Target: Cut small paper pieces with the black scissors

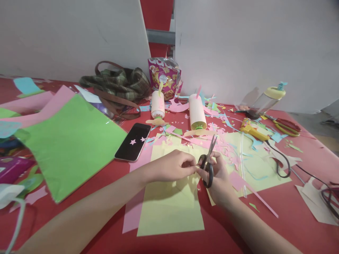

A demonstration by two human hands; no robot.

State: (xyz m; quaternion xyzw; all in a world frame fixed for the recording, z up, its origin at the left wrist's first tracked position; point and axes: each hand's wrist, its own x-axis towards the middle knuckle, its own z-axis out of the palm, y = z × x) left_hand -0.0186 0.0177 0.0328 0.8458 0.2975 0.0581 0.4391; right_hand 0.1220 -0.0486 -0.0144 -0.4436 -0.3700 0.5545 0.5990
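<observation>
Black-handled scissors [211, 147] stick up from my right hand [219, 180], blades pointing away from me. The fingers of that hand are wrapped about the handles. My left hand [178, 164] is closed in a pinch, its fingertips meeting those of my right hand. Whatever lies between the fingertips is too small to make out. Beneath both hands are pale yellow paper sheets [172, 218], with a pink sheet [134, 211] under their left side. A black-screened phone [129, 150] to the left carries two small pink paper stars [132, 142].
Two white paper-wrapped cylinders [196, 110] stand beyond my hands among paper scraps. A large green sheet [76, 141] covers the left. At right lie a yellow glue gun [254, 131] with a cord, a clear cylinder [267, 102] and red-and-yellow-handled scissors [287, 126]. A snack bag [165, 78] stands behind.
</observation>
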